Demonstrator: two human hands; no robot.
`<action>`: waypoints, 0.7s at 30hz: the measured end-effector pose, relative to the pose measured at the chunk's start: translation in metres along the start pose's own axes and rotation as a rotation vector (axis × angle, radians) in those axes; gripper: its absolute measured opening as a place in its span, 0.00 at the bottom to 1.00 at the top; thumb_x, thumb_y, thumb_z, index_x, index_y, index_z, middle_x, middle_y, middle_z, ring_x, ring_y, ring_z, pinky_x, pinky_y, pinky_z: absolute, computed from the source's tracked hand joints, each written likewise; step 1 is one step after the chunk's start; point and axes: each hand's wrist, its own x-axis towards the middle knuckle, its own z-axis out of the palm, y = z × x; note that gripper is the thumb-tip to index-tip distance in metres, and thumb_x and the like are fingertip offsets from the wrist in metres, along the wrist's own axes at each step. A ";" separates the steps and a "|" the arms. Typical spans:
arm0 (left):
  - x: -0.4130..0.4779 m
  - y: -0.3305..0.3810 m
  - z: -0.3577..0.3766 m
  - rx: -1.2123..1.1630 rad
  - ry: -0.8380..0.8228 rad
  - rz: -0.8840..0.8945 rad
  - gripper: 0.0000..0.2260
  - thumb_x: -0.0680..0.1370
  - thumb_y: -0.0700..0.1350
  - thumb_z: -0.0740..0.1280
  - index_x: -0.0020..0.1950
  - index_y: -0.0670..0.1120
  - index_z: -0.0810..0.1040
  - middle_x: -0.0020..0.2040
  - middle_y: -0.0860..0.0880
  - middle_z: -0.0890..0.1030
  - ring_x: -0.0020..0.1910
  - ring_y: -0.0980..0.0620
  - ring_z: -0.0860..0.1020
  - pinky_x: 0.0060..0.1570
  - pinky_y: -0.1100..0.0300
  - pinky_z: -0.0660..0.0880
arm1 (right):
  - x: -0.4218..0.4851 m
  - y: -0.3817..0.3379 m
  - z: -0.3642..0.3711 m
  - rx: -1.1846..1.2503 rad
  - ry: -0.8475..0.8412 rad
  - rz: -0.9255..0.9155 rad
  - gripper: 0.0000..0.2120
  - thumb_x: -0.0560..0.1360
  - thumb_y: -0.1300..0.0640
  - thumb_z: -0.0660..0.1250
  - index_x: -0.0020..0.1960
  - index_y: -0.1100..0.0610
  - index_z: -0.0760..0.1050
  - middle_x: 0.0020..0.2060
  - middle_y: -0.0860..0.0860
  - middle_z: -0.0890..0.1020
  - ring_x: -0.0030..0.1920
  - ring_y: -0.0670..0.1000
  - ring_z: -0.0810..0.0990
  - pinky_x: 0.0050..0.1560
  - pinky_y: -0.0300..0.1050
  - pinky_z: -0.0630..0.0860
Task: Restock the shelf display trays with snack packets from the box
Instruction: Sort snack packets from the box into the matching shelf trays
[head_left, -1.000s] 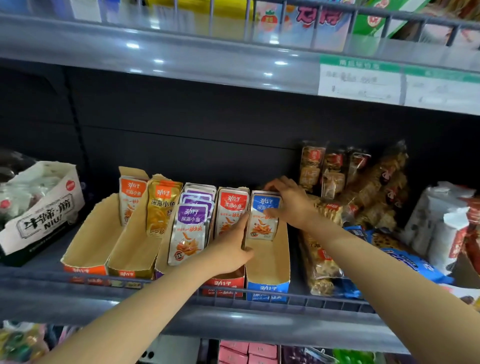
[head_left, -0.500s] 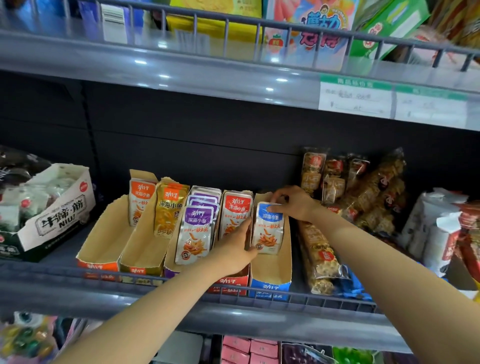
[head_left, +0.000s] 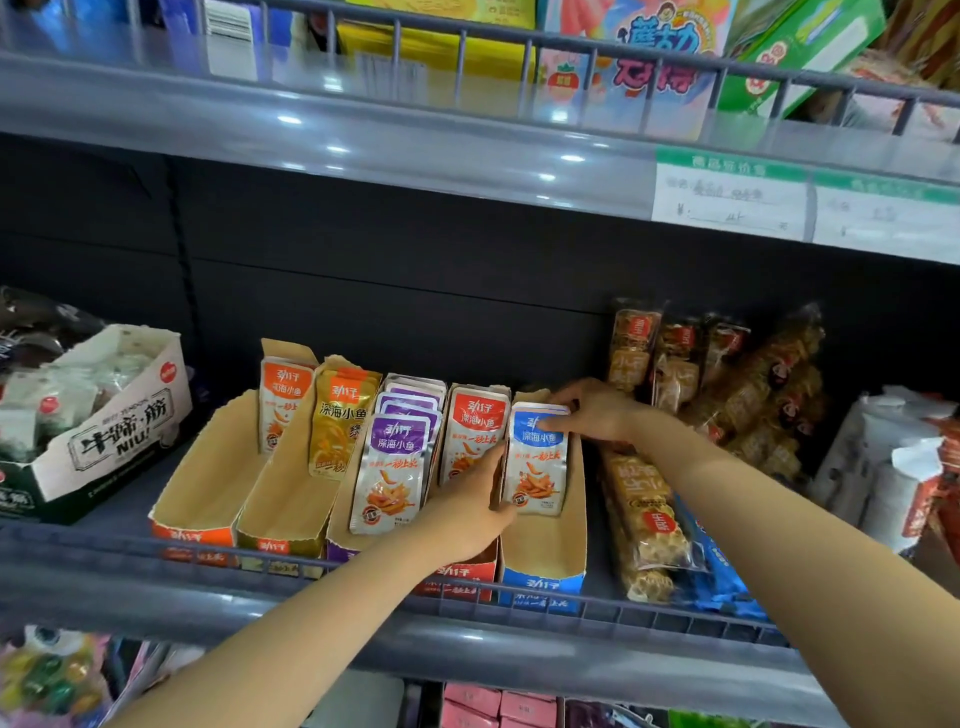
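A blue packet (head_left: 535, 462) is held upright towards the back of the blue tray (head_left: 543, 582) on the shelf (head_left: 467, 644), its top edge pinched by the fingers (head_left: 558, 423) of the right hand (head_left: 597, 410). Its lower left edge is touched by the left hand (head_left: 462, 509); whether those fingers are spread or curled cannot be told.

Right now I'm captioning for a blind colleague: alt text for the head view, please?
The right hand pinches the top of a blue fish snack packet standing in the blue display tray on a shop shelf; the left hand rests against its lower edge. Four more trays stand beside it.
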 end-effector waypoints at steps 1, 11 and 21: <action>0.000 0.000 0.000 -0.004 0.001 0.000 0.31 0.80 0.45 0.62 0.77 0.56 0.48 0.74 0.54 0.63 0.71 0.52 0.66 0.64 0.58 0.68 | 0.000 0.000 0.005 -0.029 0.050 -0.024 0.18 0.75 0.47 0.67 0.62 0.52 0.75 0.58 0.48 0.78 0.54 0.48 0.78 0.52 0.40 0.75; 0.000 -0.003 0.001 -0.086 -0.019 0.002 0.31 0.80 0.44 0.62 0.77 0.57 0.48 0.74 0.55 0.64 0.72 0.53 0.64 0.66 0.58 0.66 | 0.004 0.008 0.019 -0.196 0.222 -0.094 0.27 0.68 0.44 0.73 0.64 0.50 0.70 0.62 0.52 0.74 0.61 0.52 0.73 0.64 0.53 0.70; 0.000 -0.003 0.002 -0.039 -0.011 -0.006 0.31 0.80 0.45 0.61 0.77 0.57 0.47 0.74 0.54 0.63 0.71 0.53 0.65 0.61 0.61 0.67 | 0.005 0.012 0.023 -0.113 0.288 -0.115 0.36 0.66 0.46 0.75 0.69 0.47 0.61 0.60 0.51 0.76 0.60 0.52 0.76 0.61 0.55 0.74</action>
